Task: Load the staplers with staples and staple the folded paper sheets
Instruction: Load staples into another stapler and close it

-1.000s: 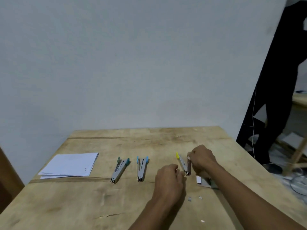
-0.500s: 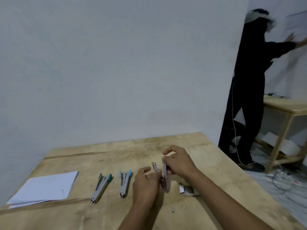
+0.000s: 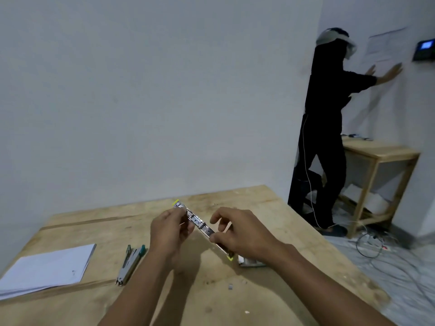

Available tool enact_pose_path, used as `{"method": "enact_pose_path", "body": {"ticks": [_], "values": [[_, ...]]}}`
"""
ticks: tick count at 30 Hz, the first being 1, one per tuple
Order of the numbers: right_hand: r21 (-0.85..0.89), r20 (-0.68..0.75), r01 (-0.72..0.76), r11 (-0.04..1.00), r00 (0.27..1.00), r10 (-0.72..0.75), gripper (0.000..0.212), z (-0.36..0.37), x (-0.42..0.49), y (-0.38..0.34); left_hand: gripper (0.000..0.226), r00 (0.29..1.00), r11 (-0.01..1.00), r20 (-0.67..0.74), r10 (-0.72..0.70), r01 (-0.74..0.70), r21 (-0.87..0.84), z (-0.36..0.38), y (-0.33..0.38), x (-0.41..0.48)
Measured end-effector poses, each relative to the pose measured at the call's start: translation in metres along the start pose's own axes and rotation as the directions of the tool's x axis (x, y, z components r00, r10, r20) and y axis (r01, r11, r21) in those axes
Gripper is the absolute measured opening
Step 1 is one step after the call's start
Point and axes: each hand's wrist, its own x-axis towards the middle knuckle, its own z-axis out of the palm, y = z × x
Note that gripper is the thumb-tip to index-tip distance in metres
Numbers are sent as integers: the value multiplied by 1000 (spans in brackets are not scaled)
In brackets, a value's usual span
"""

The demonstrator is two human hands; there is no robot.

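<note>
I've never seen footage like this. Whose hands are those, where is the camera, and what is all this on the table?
There is no machine here. A person wears a wide-angle camera on the head, looking forward and down, so you see their own two bare arms reaching into the picture. The left hand and the right hand hold a yellow-tipped stapler opened out flat above the wooden table, each gripping one end. On the table lie a stack of folded white paper at the left, a green-tipped stapler beside it, and a small box, probably of staples, partly hidden under the right wrist. A few small bits are scattered nearby. In the background another person in dark clothes faces the wall.
</note>
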Motion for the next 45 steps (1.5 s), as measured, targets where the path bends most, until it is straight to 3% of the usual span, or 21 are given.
{"method": "enact_pose_path", "body": {"ticks": [1,4,7,10,16,22,27,34,39,45], "values": [[-37,9,21,999,1000,-21,28,1,-1,-1,2,1000,1000,21,6,-7,20,0,0,-3],[-161,34,121,980,993,-117,41,5,-1,-6,17,998,999,53,20,-22,48,-4,-1,-8],[-246,45,184,952,983,-179,38,11,0,-12,22,996,998,93,19,-25,60,-11,5,-10],[-268,80,190,944,981,-175,48,17,-1,-13,11,996,998,88,8,-14,66,-19,16,-11],[-258,184,185,948,973,-140,82,17,-4,-29,12,998,985,50,35,-43,165,-31,29,-9],[-270,212,200,942,967,-144,90,14,-5,-42,11,998,979,30,52,-57,196,-37,30,-11],[-277,222,235,932,959,-176,84,11,0,-52,13,996,967,27,83,-87,238,-41,37,-14],[-250,250,257,933,949,-195,54,16,14,-66,11,996,963,0,84,-81,256,-51,45,-21],[-240,177,282,929,954,-243,41,25,15,-62,12,997,969,-15,74,-68,239,-59,39,-18],[-225,159,281,933,955,-249,35,24,16,-57,18,994,965,106,13,-40,261,-48,42,-20]]}}
